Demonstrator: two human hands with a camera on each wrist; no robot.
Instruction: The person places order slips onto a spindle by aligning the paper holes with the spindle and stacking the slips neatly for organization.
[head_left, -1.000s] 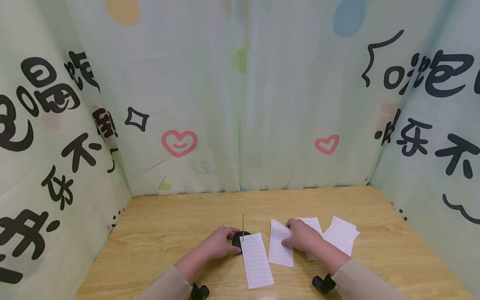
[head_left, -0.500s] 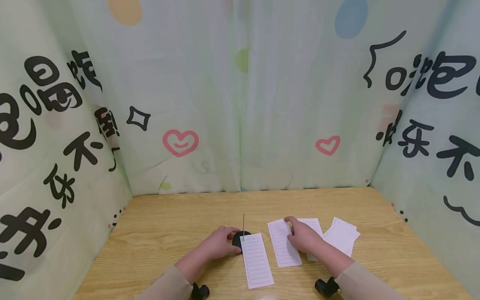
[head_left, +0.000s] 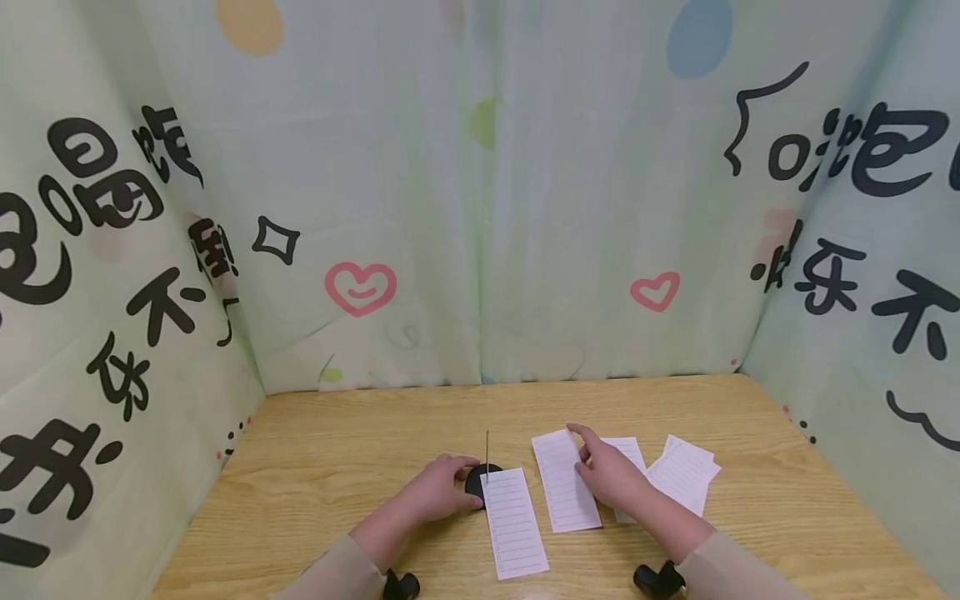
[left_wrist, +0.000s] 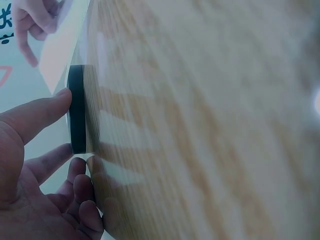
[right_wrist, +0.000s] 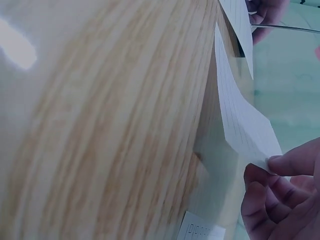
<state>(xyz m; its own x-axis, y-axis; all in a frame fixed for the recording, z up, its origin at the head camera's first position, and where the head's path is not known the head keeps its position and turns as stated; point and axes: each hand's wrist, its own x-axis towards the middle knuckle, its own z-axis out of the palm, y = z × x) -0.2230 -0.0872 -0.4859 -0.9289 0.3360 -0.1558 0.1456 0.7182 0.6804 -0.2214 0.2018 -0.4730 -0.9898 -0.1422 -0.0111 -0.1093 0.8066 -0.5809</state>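
Observation:
My left hand (head_left: 438, 487) holds the round black base (left_wrist: 77, 110) of a paper spike between thumb and fingers. Its thin metal rod (head_left: 487, 447) stands upright. One lined paper slip (head_left: 516, 527) lies in front of the rod, its top end over the base; whether the rod pierces it I cannot tell. To the right, my right hand (head_left: 615, 479) pinches the edge of a second lined slip (head_left: 566, 487) between thumb and fingers. In the right wrist view this slip (right_wrist: 245, 117) is bent and lifted off the table.
Another slip (head_left: 627, 454) lies partly under my right hand. Farther right, overlapping slips (head_left: 686, 473) rest on the wooden table (head_left: 360, 425). Printed curtains (head_left: 480, 250) surround the table at the back and both sides. A black wrist device (head_left: 658, 579) sits below my right wrist.
The second slip has turned, its top end now leaning left and a little farther back. My right hand's grip has shifted to the slip's right edge. My left hand stays on the base.

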